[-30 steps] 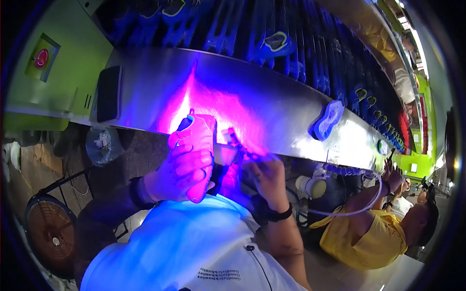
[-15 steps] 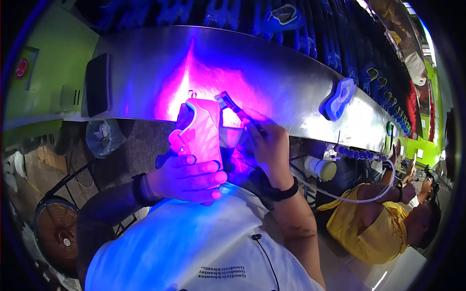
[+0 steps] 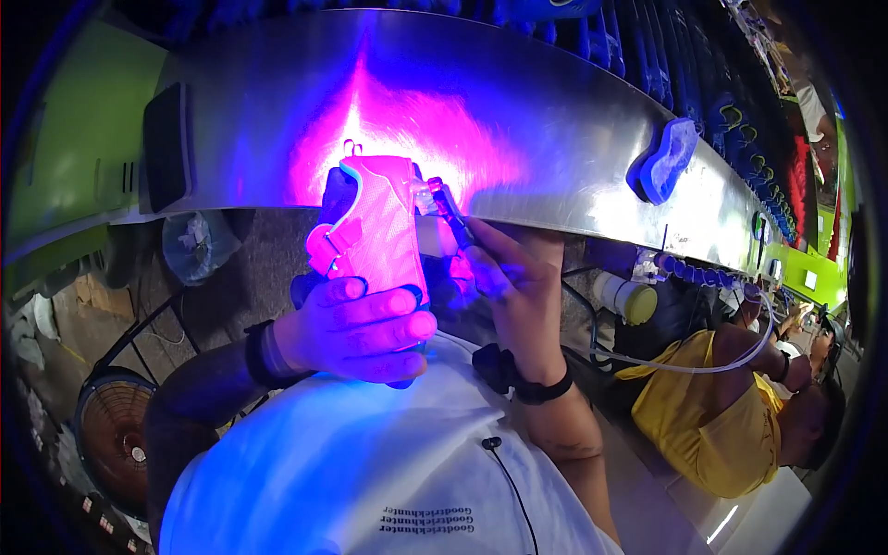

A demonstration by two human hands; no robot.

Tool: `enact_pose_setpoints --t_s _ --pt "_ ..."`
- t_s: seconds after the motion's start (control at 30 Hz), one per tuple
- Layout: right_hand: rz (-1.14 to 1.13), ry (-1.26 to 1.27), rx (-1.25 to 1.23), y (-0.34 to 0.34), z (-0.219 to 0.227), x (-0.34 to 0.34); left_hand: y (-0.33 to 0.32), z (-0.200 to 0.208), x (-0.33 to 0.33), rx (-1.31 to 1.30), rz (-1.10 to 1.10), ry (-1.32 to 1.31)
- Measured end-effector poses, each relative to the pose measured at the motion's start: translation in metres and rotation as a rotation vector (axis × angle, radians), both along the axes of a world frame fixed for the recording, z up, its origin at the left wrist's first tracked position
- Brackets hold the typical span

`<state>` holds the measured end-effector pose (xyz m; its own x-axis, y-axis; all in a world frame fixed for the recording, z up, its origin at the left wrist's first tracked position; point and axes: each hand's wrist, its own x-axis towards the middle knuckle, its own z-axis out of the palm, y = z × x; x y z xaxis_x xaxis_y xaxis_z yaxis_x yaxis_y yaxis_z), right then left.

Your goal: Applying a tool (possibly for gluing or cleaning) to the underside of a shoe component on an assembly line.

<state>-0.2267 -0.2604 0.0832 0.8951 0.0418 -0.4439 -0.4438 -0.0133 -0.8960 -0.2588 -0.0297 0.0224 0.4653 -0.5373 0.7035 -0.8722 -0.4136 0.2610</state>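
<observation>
A shoe (image 3: 381, 222), lit pink and violet, is in my left hand (image 3: 370, 319), whose fingers wrap across its lower end. The shoe's side carries a strap with a buckle, and a small loop stands up at its upper end. My right hand (image 3: 520, 289) grips a dark-handled brush (image 3: 450, 211). The brush's pale tip is at the shoe's upper right edge; whether it touches is hard to tell in the glare. A dark strap is around each wrist.
Beyond the shoe runs a metal bench (image 3: 268, 111), with a blue sole-shaped piece (image 3: 668, 162) on its right and a dark flat pad (image 3: 168, 148) on its left. A fan (image 3: 116, 444) stands lower left. A person in yellow (image 3: 712, 416) sits at right, near a clear hose (image 3: 666, 377).
The view has shifted a little, with the bench edge now higher. The brush's tip has come closer to the shoe's upper edge. Both hands keep their hold.
</observation>
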Motion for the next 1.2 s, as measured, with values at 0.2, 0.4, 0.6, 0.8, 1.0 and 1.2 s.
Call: enact_pose_setpoints --t_s 0.2,0.4,0.6,0.8,1.0,1.2 --pt "0.022 -0.036 -0.046 -0.006 -0.001 -0.021 -0.008 0.001 0.001 -0.074 0.061 -0.023" --pt "0.181 -0.216 -0.179 -0.024 -0.005 -0.034 -0.002 0.0 -0.002 -0.048 0.064 -0.01" --pt "-0.032 -0.082 -0.086 0.007 -0.001 0.003 -0.004 0.0 -0.002 -0.087 0.059 0.009" --pt "0.084 -0.201 -0.073 -0.01 -0.003 -0.012 -0.004 0.001 -0.006 -0.027 0.112 0.065" --pt "0.121 -0.172 -0.049 -0.024 0.017 -0.031 -0.001 -0.016 -0.018 0.295 0.317 0.038" --pt "0.193 -0.264 -0.199 -0.036 0.042 -0.034 -0.01 0.019 0.004 0.055 0.192 0.009"
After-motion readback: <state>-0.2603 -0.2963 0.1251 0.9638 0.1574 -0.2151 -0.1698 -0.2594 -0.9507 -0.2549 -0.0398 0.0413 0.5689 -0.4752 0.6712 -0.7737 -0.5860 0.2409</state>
